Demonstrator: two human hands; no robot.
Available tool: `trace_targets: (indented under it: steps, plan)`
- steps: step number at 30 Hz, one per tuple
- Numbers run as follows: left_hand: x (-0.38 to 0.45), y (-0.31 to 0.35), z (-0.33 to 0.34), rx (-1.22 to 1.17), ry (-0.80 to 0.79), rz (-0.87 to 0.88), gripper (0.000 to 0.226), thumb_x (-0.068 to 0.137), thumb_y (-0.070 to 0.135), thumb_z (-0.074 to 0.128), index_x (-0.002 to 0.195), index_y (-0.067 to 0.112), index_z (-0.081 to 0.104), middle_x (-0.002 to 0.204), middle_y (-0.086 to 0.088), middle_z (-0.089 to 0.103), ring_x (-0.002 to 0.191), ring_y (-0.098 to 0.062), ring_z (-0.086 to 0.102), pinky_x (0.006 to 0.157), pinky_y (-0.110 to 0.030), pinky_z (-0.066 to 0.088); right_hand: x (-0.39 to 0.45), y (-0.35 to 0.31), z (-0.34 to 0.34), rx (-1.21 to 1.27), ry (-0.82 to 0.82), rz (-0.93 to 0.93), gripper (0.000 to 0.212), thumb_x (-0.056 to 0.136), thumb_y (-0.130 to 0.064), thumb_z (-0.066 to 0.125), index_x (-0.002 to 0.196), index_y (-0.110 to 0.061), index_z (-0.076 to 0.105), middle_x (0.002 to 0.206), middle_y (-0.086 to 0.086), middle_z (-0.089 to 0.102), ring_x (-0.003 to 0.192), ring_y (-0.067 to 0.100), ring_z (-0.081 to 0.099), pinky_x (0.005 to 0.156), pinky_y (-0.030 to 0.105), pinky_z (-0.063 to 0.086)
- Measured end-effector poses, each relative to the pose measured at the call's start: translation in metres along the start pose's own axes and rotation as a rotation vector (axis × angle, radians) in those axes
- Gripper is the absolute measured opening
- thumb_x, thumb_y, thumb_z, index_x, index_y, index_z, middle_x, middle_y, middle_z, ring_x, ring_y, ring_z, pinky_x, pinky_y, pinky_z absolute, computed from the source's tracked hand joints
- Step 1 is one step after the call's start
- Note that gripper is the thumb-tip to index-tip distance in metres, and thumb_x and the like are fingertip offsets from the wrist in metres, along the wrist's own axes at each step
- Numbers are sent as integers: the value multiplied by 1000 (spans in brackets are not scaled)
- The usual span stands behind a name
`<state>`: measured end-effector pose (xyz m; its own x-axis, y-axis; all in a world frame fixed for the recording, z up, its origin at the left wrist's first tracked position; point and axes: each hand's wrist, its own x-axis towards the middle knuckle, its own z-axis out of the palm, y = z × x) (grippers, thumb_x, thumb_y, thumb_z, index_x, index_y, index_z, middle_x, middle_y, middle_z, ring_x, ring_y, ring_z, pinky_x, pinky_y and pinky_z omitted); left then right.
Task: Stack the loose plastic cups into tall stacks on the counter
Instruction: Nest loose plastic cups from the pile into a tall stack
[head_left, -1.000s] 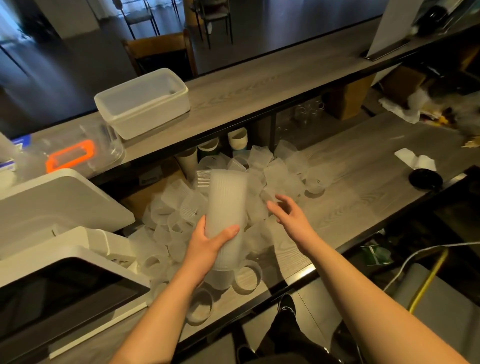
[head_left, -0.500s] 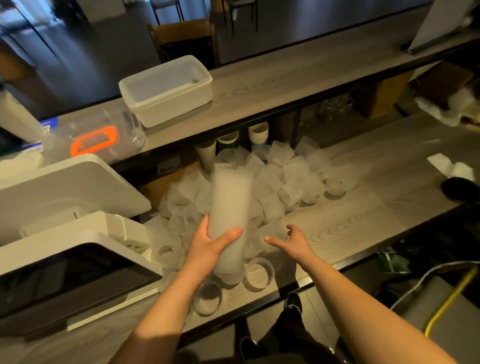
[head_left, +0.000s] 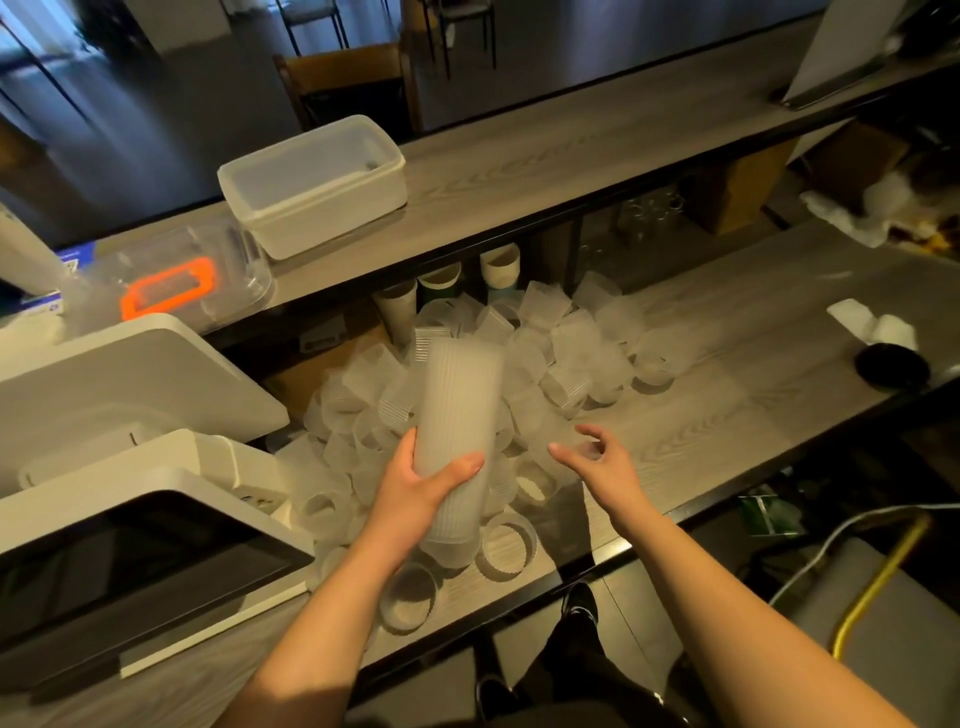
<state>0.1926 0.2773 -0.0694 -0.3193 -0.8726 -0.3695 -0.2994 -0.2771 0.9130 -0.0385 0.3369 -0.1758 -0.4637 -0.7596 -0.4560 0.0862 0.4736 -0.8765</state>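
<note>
The counter (head_left: 727, 415) is a long grey wood-grain surface, and the heap of loose cups (head_left: 566, 353) spreads across its middle, from under the upper shelf (head_left: 519, 171) out to the front edge; the cups lie tumbled on their sides, mouth up and mouth down, touching and overlapping. The tall stack (head_left: 460, 415) rises out of this heap, tilted slightly away from the person; the left hand (head_left: 415, 483) grips it low down, thumb across the front and fingers wrapped behind. The right hand (head_left: 597, 462) hovers just beside the stack over the near cups, fingers spread and loosely curved, holding nothing that I can make out.

The cups look like thin frosted ribbed plastic, so probably very light, springy and easy to crush; a single cup is best taken by the rim or across the wall with a gentle pinch; the stack, being nested, should be stiffer but top-heavy, so a low wrap-around hold with a second hand near the top seems safest; the ribs likely help against slipping.

A white machine with a dark screen (head_left: 130, 545) crowds the left side, right against the heap; a white tub (head_left: 317, 182) and a clear box with an orange handle (head_left: 166, 286) sit on the shelf; paper cups (head_left: 498, 265) stand beneath it behind the heap; a small dark lid (head_left: 891, 366) lies well apart to the right.
</note>
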Motion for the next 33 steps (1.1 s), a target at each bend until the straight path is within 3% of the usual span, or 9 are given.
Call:
trace_targets:
  steps: [2, 5, 9, 12, 16, 21, 27, 33]
  plan:
    - [0, 0, 2, 23, -18, 8, 92, 47, 64, 77, 128, 29, 49, 117, 5, 62, 103, -13, 63, 76, -29, 54, -4, -11, -8, 90, 3, -21, 67, 71, -49, 85, 129, -28, 59, 131, 3, 55, 123, 20, 51, 104, 42, 47]
    - [1, -1, 4, 58, -43, 24, 87, 47, 64, 77, 123, 33, 50, 117, 6, 62, 102, -11, 63, 75, -27, 53, -8, -35, -19, 166, 23, -52, 78, 52, -65, 86, 120, -33, 63, 130, 3, 60, 121, 22, 58, 102, 44, 49]
    - [1, 0, 7, 143, -76, 51, 81, 46, 66, 77, 116, 38, 49, 116, 6, 60, 102, -12, 62, 77, -30, 55, -11, -73, -34, 311, 7, -107, 85, 46, -55, 88, 121, -25, 66, 129, 9, 64, 119, 23, 61, 105, 41, 47]
    - [0, 1, 9, 237, -91, 92, 87, 48, 67, 77, 122, 32, 48, 113, 8, 60, 98, -9, 62, 72, -26, 54, -21, -102, -39, 306, -12, -173, 75, 54, -54, 85, 121, -29, 65, 131, 6, 63, 125, 22, 55, 108, 41, 42]
    - [-2, 3, 12, 348, -109, 156, 79, 56, 60, 84, 121, 39, 45, 112, 17, 55, 98, -4, 58, 71, -23, 51, -30, -124, -37, 229, -16, -262, 60, 76, -44, 78, 131, -29, 59, 134, -2, 57, 125, 14, 50, 84, 24, 40]
    - [0, 3, 12, 484, -137, 192, 80, 60, 57, 86, 125, 45, 40, 114, 24, 50, 101, -1, 54, 79, -30, 54, -37, -130, -28, 47, -4, -326, 76, 60, -59, 74, 130, -32, 60, 130, -6, 57, 120, 12, 53, 98, 33, 46]
    - [2, 5, 12, 474, -121, 201, 77, 63, 54, 87, 124, 45, 41, 114, 24, 51, 101, 0, 54, 77, -27, 51, -46, -129, -16, 12, -85, -319, 64, 77, -54, 70, 134, -30, 55, 133, -11, 53, 121, 5, 49, 95, 28, 42]
    - [5, 7, 12, 356, -97, 164, 77, 57, 53, 89, 120, 38, 47, 110, 19, 56, 96, 0, 57, 69, -20, 45, -42, -117, 5, 23, -202, -252, 88, 73, -82, 51, 139, -24, 52, 136, -10, 56, 127, 7, 50, 109, 32, 38]
